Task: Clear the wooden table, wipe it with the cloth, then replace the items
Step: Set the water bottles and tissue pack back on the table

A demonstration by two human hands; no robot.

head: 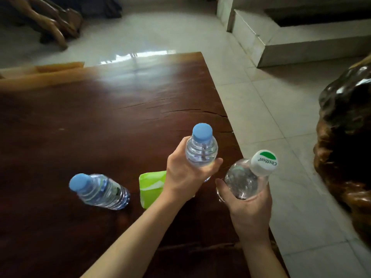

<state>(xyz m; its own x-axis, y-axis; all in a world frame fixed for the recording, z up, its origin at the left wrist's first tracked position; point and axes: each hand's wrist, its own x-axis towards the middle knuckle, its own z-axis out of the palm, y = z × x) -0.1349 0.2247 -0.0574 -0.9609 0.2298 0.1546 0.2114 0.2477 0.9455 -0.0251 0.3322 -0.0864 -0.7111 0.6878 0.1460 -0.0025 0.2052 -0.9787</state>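
My left hand (pixel 186 177) grips a clear water bottle with a blue cap (pixel 201 147), held over the dark wooden table (pixel 100 117) near its right edge. My right hand (pixel 249 209) holds a second clear bottle with a white and green cap (pixel 247 177), at or just past the table's right edge. A third bottle with a blue cap (pixel 100 190) stands on the table to the left. A green packet (pixel 151 187) lies on the table, partly hidden behind my left wrist. No cloth is in view.
Pale tiled floor (pixel 271 117) runs along the right of the table. A dark carved wooden piece (pixel 345 147) stands at the far right. A white stone step (pixel 291 43) lies at the back right, and carved wooden furniture (pixel 46 23) at the back left.
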